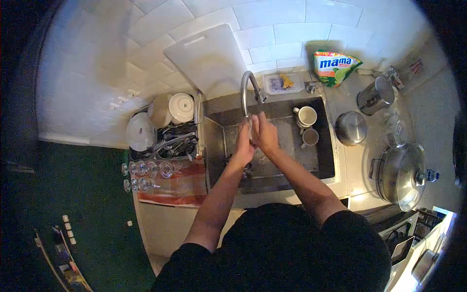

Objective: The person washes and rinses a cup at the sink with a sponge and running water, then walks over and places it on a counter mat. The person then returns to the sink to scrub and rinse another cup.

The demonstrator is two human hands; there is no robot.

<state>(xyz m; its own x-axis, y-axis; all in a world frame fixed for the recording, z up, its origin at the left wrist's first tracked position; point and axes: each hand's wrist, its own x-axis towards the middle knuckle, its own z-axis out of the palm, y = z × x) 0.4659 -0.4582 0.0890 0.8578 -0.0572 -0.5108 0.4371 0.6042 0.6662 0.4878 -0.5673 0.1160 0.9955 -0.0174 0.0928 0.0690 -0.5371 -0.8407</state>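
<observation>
Both hands are together over the dark sink [287, 170], just below the curved metal faucet [245, 95]. My left hand [244, 146] has its fingers closed round a small pale item, mostly hidden between the palms. Against the item's other side, my right hand [266, 135] is closed too. What the item is cannot be made out. To the right of my hands, a white mug [307, 116] sits in the sink on top of other crockery, with another mug [310, 137] just below it.
Left of the sink are a dish rack [198, 109] and several upturned glasses [166, 169] on a red-striped cloth [182, 182]. A mama pouch [335, 68] and a plastic tray [272, 91] stand behind. Right are a steel bowl [351, 128] and a lidded pot [403, 175].
</observation>
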